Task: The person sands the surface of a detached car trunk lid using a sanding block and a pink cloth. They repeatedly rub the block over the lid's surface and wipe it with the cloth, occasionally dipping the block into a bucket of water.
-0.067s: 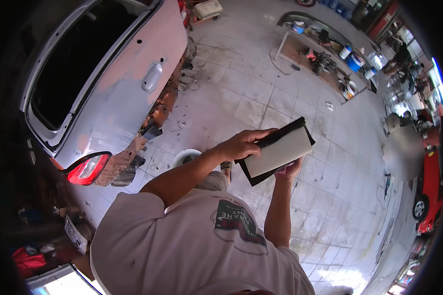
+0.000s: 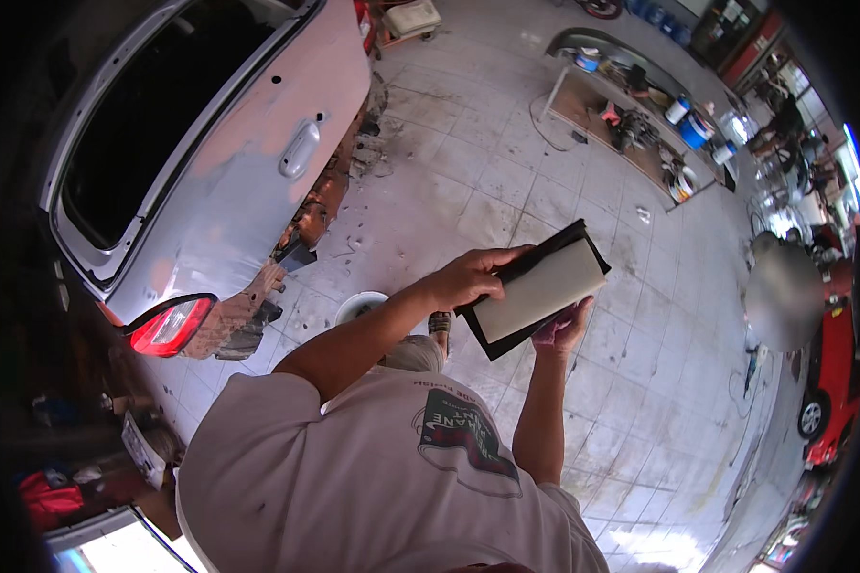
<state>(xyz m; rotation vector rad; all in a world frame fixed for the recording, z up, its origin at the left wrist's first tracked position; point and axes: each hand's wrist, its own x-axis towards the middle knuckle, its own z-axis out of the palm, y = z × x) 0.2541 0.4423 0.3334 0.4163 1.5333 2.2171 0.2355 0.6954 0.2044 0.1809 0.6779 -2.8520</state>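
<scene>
In front of my chest is a black sheet that looks like sandpaper, with a cream rectangular face showing on top and dark edges sticking out around it. My left hand is closed on its left side, thumb over the cream face and fingers along the upper edge. Beside the lower right edge is my right hand, its palm turned toward the sheet and its fingers loosely extended. Part of those fingers lies behind the sheet, and a purplish tint shows on the palm.
To the left stands a car body panel with pinkish filler patches, a handle recess and a red tail light. A white bucket is by my foot. A low bench with cans stands far right. A red car is at the right edge.
My right hand has slid slightly down from the sheet's lower edge, so more of the palm shows. The left hand keeps its grip. The view has shifted slightly.
</scene>
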